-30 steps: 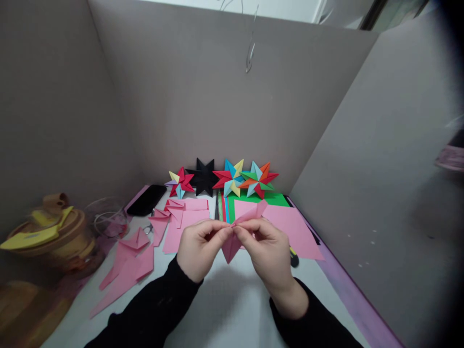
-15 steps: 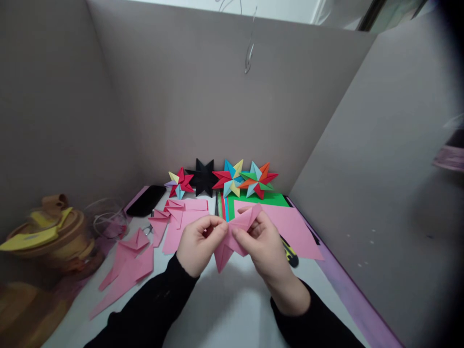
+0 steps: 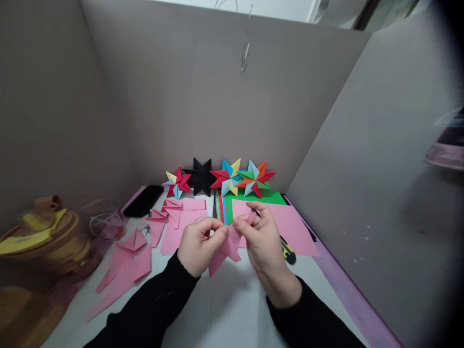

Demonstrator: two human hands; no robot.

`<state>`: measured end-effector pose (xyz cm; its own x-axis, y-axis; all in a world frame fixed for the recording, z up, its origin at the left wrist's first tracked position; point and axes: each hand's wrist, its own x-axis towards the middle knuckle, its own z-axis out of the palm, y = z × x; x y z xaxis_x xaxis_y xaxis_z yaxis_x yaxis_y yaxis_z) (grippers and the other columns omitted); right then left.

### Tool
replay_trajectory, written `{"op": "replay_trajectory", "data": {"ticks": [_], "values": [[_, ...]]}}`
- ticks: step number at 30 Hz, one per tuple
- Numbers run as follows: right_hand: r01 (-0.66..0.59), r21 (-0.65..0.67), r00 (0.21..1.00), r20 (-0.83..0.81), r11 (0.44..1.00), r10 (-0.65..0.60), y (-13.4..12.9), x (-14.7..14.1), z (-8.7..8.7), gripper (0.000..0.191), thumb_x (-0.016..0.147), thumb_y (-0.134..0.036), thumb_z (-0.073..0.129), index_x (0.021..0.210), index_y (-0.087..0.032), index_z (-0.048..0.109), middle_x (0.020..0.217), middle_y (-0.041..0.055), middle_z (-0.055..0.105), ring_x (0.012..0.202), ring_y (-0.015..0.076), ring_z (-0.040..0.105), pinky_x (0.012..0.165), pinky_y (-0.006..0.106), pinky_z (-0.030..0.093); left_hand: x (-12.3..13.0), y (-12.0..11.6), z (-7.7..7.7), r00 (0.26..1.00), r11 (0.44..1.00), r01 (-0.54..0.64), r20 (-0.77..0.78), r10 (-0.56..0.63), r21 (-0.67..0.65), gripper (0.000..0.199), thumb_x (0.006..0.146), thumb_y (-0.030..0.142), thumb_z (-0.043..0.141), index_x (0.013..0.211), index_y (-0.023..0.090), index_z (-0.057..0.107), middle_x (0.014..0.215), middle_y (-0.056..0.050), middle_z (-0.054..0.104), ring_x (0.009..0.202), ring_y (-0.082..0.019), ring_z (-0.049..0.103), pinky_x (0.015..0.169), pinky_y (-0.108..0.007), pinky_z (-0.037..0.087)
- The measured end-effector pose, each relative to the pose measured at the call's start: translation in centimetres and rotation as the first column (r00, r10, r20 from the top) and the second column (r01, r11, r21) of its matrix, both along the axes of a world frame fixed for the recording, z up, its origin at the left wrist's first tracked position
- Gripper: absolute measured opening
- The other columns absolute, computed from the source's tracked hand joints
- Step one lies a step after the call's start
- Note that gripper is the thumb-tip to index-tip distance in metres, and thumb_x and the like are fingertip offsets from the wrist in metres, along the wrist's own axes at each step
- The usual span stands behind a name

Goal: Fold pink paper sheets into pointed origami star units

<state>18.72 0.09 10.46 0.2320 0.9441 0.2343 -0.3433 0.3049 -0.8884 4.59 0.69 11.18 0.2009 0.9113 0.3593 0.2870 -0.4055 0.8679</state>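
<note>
Between my two hands is a folded pink paper piece [image 3: 229, 247], held up over the white table. My left hand [image 3: 200, 242] pinches its left edge between thumb and forefinger. My right hand [image 3: 260, 237] is closed on the upper right part, thumb in front, hiding some of the folds. To the left lie several folded pink paper units [image 3: 126, 266], some overlapping. Flat pink sheets [image 3: 290, 227] are spread behind my right hand, and a yellow and black utility knife [image 3: 288, 251] lies beside it.
Several finished paper stars, among them a black star [image 3: 202, 176], lean on the back wall. A phone [image 3: 144, 201] and scissors [image 3: 145, 231] lie at the left, near tape rolls [image 3: 50, 237]. Green paper [image 3: 268, 197] sits under the stars. Grey panels enclose three sides.
My right hand has turned, and the pink paper piece has tilted, its lower point swinging down and left. My left hand keeps its pinch. The whole view has shifted slightly.
</note>
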Motion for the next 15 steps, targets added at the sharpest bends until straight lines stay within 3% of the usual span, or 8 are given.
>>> {"op": "replay_trajectory", "data": {"ticks": [9, 11, 15], "values": [[0.208, 0.035, 0.975, -0.087, 0.978, -0.204, 1.7, 2.6, 0.7, 0.044, 0.066, -0.024, 0.077, 0.099, -0.023, 0.048, 0.068, -0.0062, 0.060, 0.063, 0.0106, 0.056, 0.067, 0.025, 0.045, -0.6, 0.8, 0.2, 0.999, 0.993, -0.035, 0.016, 0.037, -0.112, 0.020, 0.077, 0.031, 0.055, 0.066, 0.015, 0.060, 0.062, 0.000, 0.057, 0.059, -0.013, 0.049, 0.057, -0.024, 0.039], [0.153, 0.023, 0.985, -0.087, 0.988, -0.150, 1.7, 1.9, 0.3, 0.040, 0.069, -0.028, 0.075, 0.100, -0.023, 0.050, 0.077, -0.0039, 0.058, 0.068, 0.0109, 0.055, 0.066, 0.025, 0.045, -0.6, 1.0, 0.2, 0.998, 0.989, -0.032, 0.057, 0.041, -0.141, 0.021, 0.077, 0.032, 0.056, 0.065, 0.015, 0.060, 0.062, 0.001, 0.057, 0.059, -0.013, 0.049, 0.057, -0.024, 0.039], [-0.139, -0.011, 0.990, 0.015, 0.990, 0.139, 1.0, 0.1, -0.5, 0.026, 0.072, -0.034, 0.072, 0.088, -0.020, 0.057, 0.077, -0.0017, 0.057, 0.065, 0.0117, 0.053, 0.060, 0.024, 0.044, -0.6, 1.3, -0.1, 0.992, 0.988, -0.038, 0.113, 0.055, -0.149, 0.023, 0.077, 0.035, 0.056, 0.067, 0.015, 0.060, 0.062, 0.001, 0.055, 0.059, -0.013, 0.048, 0.057, -0.023, 0.038]]}}
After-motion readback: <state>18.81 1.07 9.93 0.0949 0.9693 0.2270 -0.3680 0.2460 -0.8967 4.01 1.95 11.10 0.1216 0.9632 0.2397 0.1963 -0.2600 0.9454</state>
